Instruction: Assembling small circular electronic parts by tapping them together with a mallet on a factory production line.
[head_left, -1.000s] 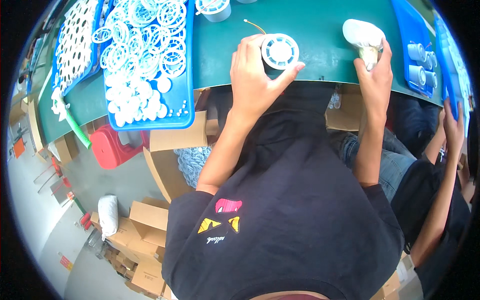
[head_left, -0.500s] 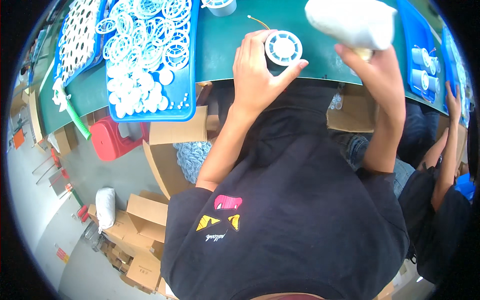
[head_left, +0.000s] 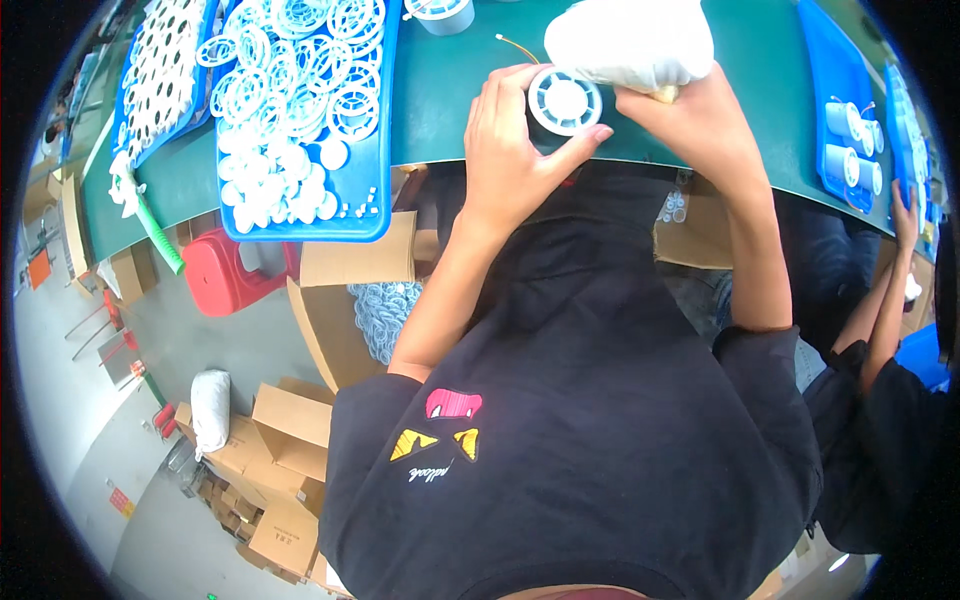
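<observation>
My left hand (head_left: 508, 145) is wrapped around a round white plastic housing (head_left: 565, 101) on the green table, its thumb and fingers on the sides. A spoked ring with a solid centre tops the housing, and a thin wire lead (head_left: 518, 47) with a small white connector lies just behind it. In my closed right hand (head_left: 695, 120) is a mallet-like tool (head_left: 632, 42), its bulky head wrapped in white. That head hangs just right of and behind the housing, close to its rim. Most of the handle is hidden in my fist.
A blue tray (head_left: 375, 215) at left holds many white rings, discs and small pieces. Another housing (head_left: 440, 14) stands at the far edge of view. Blue trays (head_left: 835, 70) with housings lie at right, near another person's hand (head_left: 905, 210). Cardboard boxes and a red stool (head_left: 215, 275) stand below.
My right hand has moved left with the white-wrapped tool, bringing its head nearer the housing. My left hand stays on the housing. The other person's arm has shifted slightly.
</observation>
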